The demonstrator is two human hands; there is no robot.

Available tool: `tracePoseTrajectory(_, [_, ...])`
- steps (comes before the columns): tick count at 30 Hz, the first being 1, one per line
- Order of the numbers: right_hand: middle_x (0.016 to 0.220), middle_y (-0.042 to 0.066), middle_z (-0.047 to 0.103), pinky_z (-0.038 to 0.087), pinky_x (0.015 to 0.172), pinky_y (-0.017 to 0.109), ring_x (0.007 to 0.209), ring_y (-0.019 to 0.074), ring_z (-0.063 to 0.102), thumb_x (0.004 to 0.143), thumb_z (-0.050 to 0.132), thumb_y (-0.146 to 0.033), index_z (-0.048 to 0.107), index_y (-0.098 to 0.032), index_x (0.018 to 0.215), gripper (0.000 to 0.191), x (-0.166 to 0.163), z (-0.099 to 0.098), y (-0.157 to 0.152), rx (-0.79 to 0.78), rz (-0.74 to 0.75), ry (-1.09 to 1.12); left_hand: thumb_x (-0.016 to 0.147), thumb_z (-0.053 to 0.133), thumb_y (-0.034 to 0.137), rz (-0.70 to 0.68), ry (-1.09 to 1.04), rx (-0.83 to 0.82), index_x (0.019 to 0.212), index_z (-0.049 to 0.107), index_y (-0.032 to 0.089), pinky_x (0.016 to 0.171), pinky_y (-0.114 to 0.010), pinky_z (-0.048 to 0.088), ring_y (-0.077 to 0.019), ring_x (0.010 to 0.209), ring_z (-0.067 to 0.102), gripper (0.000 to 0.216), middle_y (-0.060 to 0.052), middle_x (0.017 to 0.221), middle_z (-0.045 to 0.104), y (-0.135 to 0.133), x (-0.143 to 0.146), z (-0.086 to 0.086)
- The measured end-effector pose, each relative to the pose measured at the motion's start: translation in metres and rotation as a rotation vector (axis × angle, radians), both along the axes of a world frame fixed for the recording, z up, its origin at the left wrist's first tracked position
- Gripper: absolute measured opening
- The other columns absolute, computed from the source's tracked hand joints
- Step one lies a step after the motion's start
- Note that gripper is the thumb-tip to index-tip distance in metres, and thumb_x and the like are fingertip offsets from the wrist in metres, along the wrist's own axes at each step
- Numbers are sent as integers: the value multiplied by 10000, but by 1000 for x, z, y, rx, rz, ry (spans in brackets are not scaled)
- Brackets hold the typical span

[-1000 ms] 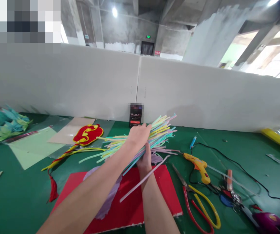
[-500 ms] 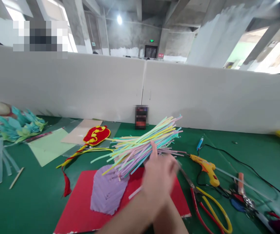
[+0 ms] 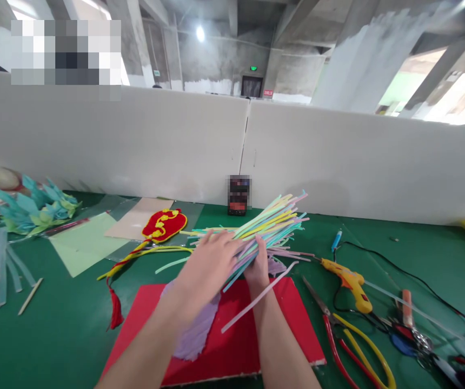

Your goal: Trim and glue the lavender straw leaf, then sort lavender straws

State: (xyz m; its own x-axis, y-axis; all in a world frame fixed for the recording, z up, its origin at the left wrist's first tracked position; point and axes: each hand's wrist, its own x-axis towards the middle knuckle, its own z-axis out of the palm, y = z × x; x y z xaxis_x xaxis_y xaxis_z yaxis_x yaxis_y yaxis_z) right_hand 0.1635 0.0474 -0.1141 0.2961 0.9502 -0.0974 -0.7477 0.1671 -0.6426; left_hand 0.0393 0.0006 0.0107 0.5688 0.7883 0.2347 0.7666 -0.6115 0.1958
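Observation:
A thick, loose bundle of pastel pipe cleaners [image 3: 275, 222] in yellow, green, blue, pink and lilac sits above the red board. My right hand [image 3: 258, 265] grips it from the near right, thumb up along the stems. From the left, my left hand [image 3: 212, 265] closes over the bundle's other end, its fingertips partly hidden among the stems. A single pink pipe cleaner [image 3: 252, 304] lies slantwise across my right wrist. Under my left forearm, a lilac ribbed piece [image 3: 196, 335] rests on the red board [image 3: 232, 346], partly covered.
Long-nosed pliers [image 3: 330, 319] and a yellow glue gun [image 3: 348, 281] with a black cord lie at right. Left are a red-and-yellow tasselled ornament [image 3: 165, 224], green paper [image 3: 82, 246] and teal leafy decorations [image 3: 33, 208]. A white partition [image 3: 135, 140] closes off the green table's back.
My left hand has moved left, from beside my right hand onto the bundle's left part. The pink pipe cleaner across my right wrist now shows fully.

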Motion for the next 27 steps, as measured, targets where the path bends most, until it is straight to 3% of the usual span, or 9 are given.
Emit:
tracePoseTrajectory(6, [887, -25, 716, 498, 878, 361, 860, 181, 659, 700, 634, -353, 617, -218, 1036, 363, 0, 2, 3, -93, -15, 164, 864, 463, 168, 211, -40, 2, 1145, 576, 191, 872, -355, 427, -219, 990, 582, 304, -65, 1112, 632, 24, -35, -8])
tracePoseTrajectory(16, [956, -7, 712, 494, 884, 386, 908, 198, 651, 721, 601, -418, 608, -223, 1075, 404, 2, -2, 0, -68, 9, 127, 848, 507, 240, 308, -82, -108, 924, 658, 248, 637, -268, 419, -194, 786, 635, 170, -23, 831, 691, 24, -43, -4])
tracePoseTrajectory(22, [1022, -11, 694, 474, 925, 384, 951, 192, 640, 722, 586, -412, 601, -236, 1091, 409, 2, 0, 0, -36, -8, 120, 856, 474, 295, 184, -158, -155, 755, 675, 229, 629, -250, 415, -164, 708, 619, 235, -20, 735, 657, 20, -37, -3])
tracePoseTrajectory(27, [966, 20, 702, 493, 883, 403, 940, 221, 642, 711, 544, -450, 648, -220, 971, 362, 1, 2, 0, -54, -30, 33, 851, 477, 283, 126, -118, -187, 649, 646, 206, 670, -262, 417, -169, 726, 617, 274, -33, 760, 642, 13, -28, 1])
